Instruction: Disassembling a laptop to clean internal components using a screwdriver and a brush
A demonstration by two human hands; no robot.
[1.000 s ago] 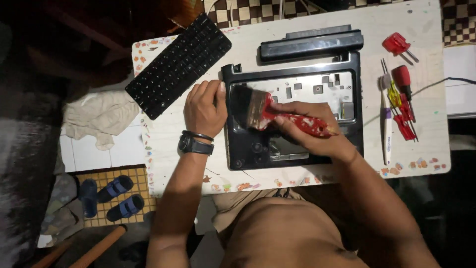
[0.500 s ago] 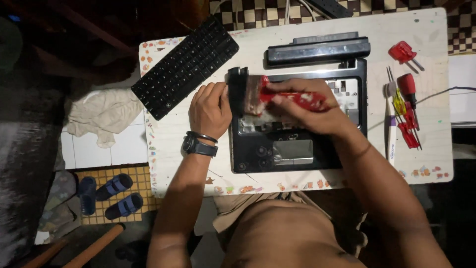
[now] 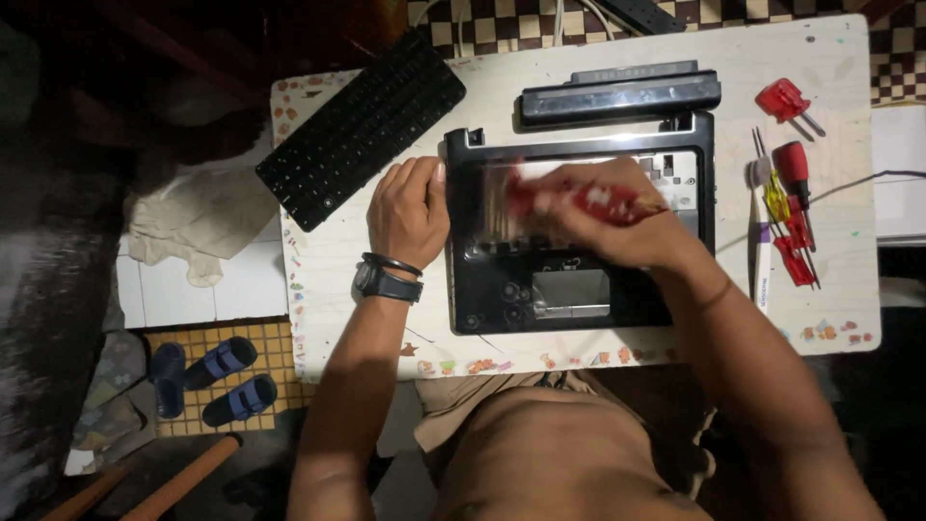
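An opened black laptop base (image 3: 579,289) lies on a small white table (image 3: 338,299). My right hand (image 3: 617,227) grips a red-handled paintbrush (image 3: 579,198), whose bristles blur over the upper left of the base. My left hand (image 3: 410,212), with a black wristwatch on the wrist, rests flat on the table and presses against the base's left edge. A detached black keyboard (image 3: 362,125) lies slanted at the table's upper left.
A long black battery (image 3: 622,95) sits behind the base. Several red-handled screwdrivers (image 3: 791,207) and a white pen lie at the right. A pale cloth (image 3: 198,227) and blue sandals (image 3: 217,381) are on the floor at left.
The brush and my right hand have swept left and up across the base and now blur with motion. My left hand stays at the base's left edge.
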